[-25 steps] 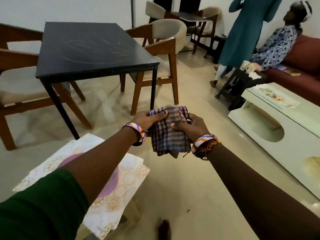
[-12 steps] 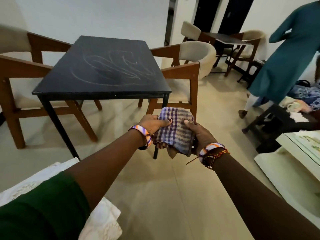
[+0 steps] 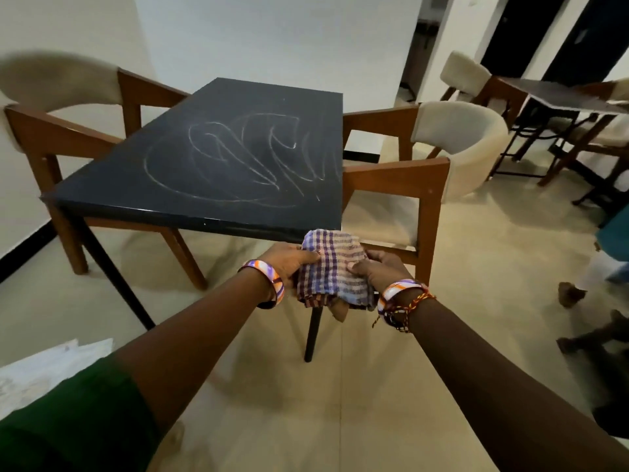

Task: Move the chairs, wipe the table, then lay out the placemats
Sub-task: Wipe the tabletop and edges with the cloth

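Observation:
A folded checked cloth (image 3: 332,269) is held between my left hand (image 3: 289,262) and my right hand (image 3: 379,267), just in front of the near right corner of the black table (image 3: 170,185). White chalk-like scribbles cover the tabletop. One wooden chair with a cream back (image 3: 68,131) stands at the table's left side. Another such chair (image 3: 435,155) stands at its right side, turned away. A white patterned placemat (image 3: 41,373) shows at the lower left, partly hidden by my green sleeve.
A second dark table (image 3: 558,97) with more chairs (image 3: 466,73) stands at the back right. A person's feet (image 3: 571,294) and teal clothing edge (image 3: 612,233) are at the right. Tan floor stretches between me and the table.
The view has come closer to the table and turned left. The cloth, held in both hands, has risen to the table's near edge. The sofa, low white table and seated person have left the view.

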A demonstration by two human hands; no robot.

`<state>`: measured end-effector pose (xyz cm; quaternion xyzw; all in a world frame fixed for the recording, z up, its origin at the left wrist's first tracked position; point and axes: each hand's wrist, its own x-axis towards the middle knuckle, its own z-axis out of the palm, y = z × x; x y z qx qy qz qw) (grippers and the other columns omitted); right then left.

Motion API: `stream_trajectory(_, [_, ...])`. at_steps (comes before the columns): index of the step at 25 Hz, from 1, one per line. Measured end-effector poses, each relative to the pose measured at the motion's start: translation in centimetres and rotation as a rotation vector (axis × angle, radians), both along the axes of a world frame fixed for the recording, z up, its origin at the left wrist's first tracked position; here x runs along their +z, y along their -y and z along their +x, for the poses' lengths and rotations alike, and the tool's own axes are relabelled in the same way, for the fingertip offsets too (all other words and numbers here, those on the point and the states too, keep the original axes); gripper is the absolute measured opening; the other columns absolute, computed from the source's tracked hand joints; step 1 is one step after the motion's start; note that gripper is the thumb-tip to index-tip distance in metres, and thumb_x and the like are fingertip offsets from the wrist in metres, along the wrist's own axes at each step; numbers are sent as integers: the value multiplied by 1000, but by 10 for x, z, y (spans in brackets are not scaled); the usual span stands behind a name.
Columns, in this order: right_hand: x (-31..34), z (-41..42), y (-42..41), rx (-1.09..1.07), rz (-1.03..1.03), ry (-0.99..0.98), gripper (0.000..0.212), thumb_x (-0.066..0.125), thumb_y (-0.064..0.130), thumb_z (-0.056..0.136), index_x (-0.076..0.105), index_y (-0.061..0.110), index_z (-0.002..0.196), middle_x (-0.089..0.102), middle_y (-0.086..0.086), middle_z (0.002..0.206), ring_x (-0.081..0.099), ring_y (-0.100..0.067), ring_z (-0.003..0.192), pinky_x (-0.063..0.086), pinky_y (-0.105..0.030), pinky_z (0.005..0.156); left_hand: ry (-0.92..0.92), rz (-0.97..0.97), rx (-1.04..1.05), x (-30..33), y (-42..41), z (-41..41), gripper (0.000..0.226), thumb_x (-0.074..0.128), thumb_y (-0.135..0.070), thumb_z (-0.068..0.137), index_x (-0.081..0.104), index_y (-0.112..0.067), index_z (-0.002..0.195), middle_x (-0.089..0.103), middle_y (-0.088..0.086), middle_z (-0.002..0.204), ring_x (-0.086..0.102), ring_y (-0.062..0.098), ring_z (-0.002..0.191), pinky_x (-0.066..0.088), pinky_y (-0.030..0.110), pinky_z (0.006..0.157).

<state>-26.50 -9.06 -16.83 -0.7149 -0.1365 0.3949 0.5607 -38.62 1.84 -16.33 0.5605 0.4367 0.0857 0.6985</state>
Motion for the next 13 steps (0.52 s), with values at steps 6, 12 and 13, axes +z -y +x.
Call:
stream_trajectory(6, [-21, 67, -113, 136, -43, 82, 46, 61, 2, 87, 49, 4, 131, 59, -9, 125, 58, -29, 114, 48, -43, 99, -30, 151, 108, -2, -66, 30, 39, 50, -28, 95, 51, -5, 126, 56, 12, 124, 51, 21, 109, 40, 39, 103])
stream_trajectory(12, [-59, 94, -193, 444, -447, 916, 62, 48, 46, 92, 26, 25, 146, 27, -7, 153, 26, -34, 139, 25, -56, 111, -566, 743, 380, -60, -161, 45, 48, 52, -33, 93, 47, -8, 133, 49, 13, 139, 40, 30, 131, 32, 38, 108])
stream_trajectory(13, [-64, 89, -199, 605, -506, 1035, 65, 40, 57, 91, 21, 31, 147, 18, -4, 157, 18, -34, 142, 20, -57, 112, -635, 850, 346, -68, -171, 50, 47, 50, -33, 93, 46, -9, 133, 44, 13, 143, 34, 30, 136, 28, 39, 112])
